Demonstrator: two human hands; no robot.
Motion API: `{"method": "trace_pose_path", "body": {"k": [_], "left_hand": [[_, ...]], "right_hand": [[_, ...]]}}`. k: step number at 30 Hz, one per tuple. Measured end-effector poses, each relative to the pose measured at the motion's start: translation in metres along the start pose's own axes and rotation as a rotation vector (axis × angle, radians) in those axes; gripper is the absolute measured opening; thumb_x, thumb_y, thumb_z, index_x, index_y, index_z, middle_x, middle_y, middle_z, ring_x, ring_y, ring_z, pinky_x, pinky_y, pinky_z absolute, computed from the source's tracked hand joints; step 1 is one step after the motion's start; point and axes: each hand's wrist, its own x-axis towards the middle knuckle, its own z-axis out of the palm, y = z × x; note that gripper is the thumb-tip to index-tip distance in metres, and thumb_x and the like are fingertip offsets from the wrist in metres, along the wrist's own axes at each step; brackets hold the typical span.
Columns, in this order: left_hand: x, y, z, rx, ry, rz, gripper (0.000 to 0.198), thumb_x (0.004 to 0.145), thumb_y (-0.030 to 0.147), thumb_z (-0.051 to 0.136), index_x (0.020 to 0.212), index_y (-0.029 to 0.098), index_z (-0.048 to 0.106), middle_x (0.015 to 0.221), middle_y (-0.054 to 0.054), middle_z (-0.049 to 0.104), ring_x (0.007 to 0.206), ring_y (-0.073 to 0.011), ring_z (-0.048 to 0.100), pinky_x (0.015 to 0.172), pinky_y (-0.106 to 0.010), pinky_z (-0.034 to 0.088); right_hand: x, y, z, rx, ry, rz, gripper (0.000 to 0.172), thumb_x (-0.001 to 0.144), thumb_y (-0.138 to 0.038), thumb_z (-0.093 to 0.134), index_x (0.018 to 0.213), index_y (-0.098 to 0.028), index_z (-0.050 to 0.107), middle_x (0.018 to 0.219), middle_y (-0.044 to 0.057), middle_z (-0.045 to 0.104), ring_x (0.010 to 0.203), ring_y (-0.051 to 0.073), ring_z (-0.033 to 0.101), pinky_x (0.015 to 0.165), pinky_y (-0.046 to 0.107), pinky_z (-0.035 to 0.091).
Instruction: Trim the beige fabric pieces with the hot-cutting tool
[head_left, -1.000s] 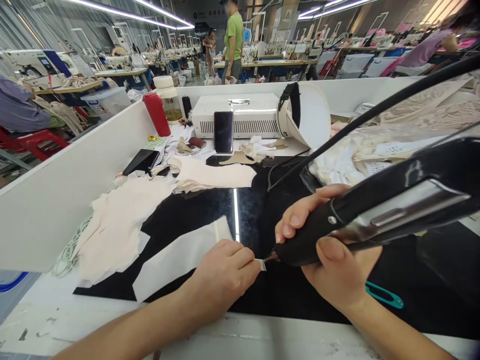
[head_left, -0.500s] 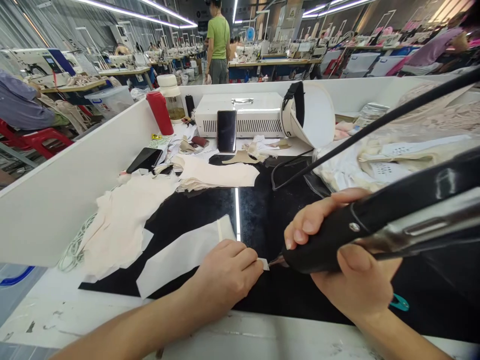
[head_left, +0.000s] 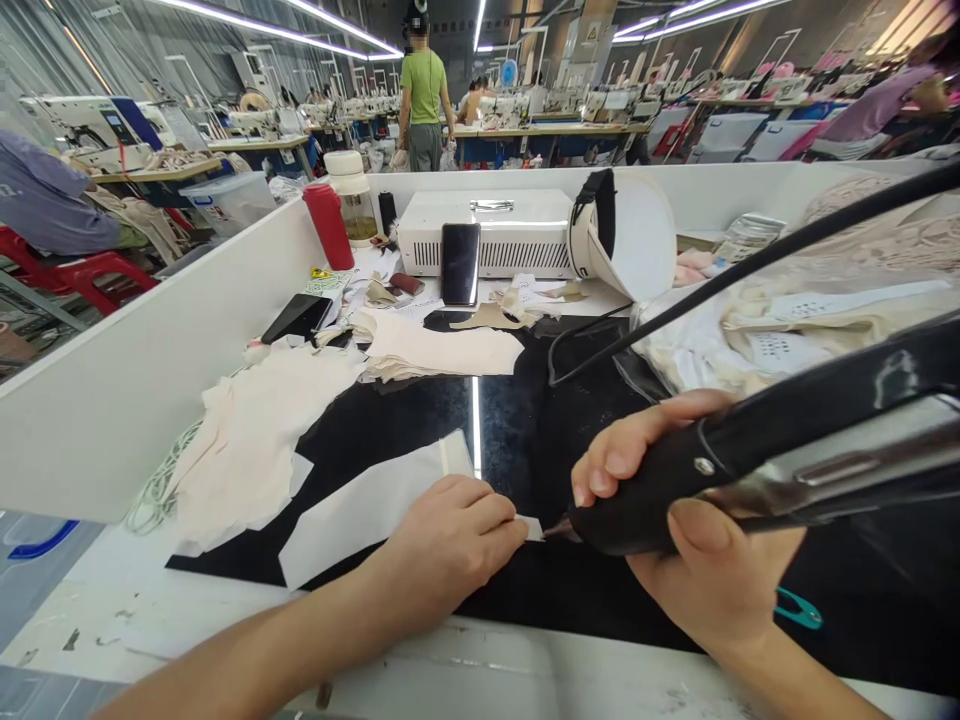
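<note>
My right hand (head_left: pixel 697 520) is wrapped round a black handheld tool (head_left: pixel 637 510) with a metal lever along its side and a narrow tip. The tip meets the small end of a white fabric piece (head_left: pixel 360 510), just right of my left fingers. My left hand (head_left: pixel 457 535) is closed over that piece, fingers curled and pressing it on the black work surface (head_left: pixel 525 590). A paler band crosses the piece near its upper end. The part under my left palm is hidden.
Pale fabric pieces lie in a loose pile (head_left: pixel 247 440) at left and a neater stack (head_left: pixel 442 350) behind. Farther back stand a phone (head_left: pixel 460 265), a white vented box (head_left: pixel 420 220) and a red cup (head_left: pixel 328 228). A black cable (head_left: pixel 720 280) crosses at right. Teal snips (head_left: pixel 799 608) lie near my right wrist.
The whole view has shifted slightly. A little more of the fabric's narrow end shows beside the tool tip. Both hands keep their grips. A person in green behind has moved slightly left.
</note>
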Motion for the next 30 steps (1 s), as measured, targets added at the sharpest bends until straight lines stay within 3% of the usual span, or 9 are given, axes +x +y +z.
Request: {"method": "trace_pose_path", "body": {"k": [4, 9, 22, 30], "left_hand": [[-0.002, -0.005, -0.008, -0.039, 0.050, 0.020, 0.023, 0.125, 0.012, 0.053, 0.120, 0.015, 0.075, 0.107, -0.003, 0.083, 0.099, -0.0185, 0.075, 0.096, -0.034, 0.060], [-0.005, -0.009, -0.003, -0.062, 0.097, 0.013, 0.017, 0.122, 0.010, 0.060, 0.117, 0.016, 0.075, 0.107, -0.002, 0.083, 0.097, -0.0186, 0.075, 0.096, -0.034, 0.059], [-0.006, -0.006, -0.009, -0.011, -0.059, 0.012, 0.015, 0.119, 0.012, 0.064, 0.111, 0.018, 0.076, 0.107, -0.005, 0.080, 0.097, -0.0197, 0.072, 0.094, -0.035, 0.057], [-0.005, -0.004, -0.007, 0.025, -0.068, 0.033, 0.019, 0.119, 0.007, 0.060, 0.111, 0.016, 0.075, 0.103, -0.005, 0.077, 0.096, -0.0205, 0.071, 0.091, -0.036, 0.058]], "right_hand": [[0.000, -0.004, -0.001, 0.000, 0.018, 0.010, 0.045, 0.088, -0.046, 0.106, 0.120, -0.031, 0.079, 0.082, -0.002, 0.076, 0.063, 0.019, 0.071, 0.052, 0.031, 0.063], [0.000, -0.008, -0.002, 0.004, 0.018, 0.012, 0.041, 0.088, -0.042, 0.106, 0.119, -0.030, 0.082, 0.080, -0.002, 0.075, 0.062, 0.018, 0.070, 0.052, 0.031, 0.064], [0.002, -0.011, -0.002, -0.029, 0.039, -0.002, 0.039, 0.086, -0.042, 0.107, 0.115, -0.031, 0.084, 0.076, -0.001, 0.075, 0.058, 0.019, 0.067, 0.048, 0.033, 0.063], [0.005, -0.008, 0.002, -0.008, 0.078, -0.005, 0.043, 0.083, -0.043, 0.108, 0.114, -0.030, 0.083, 0.075, -0.003, 0.074, 0.058, 0.018, 0.067, 0.048, 0.032, 0.064]]}}
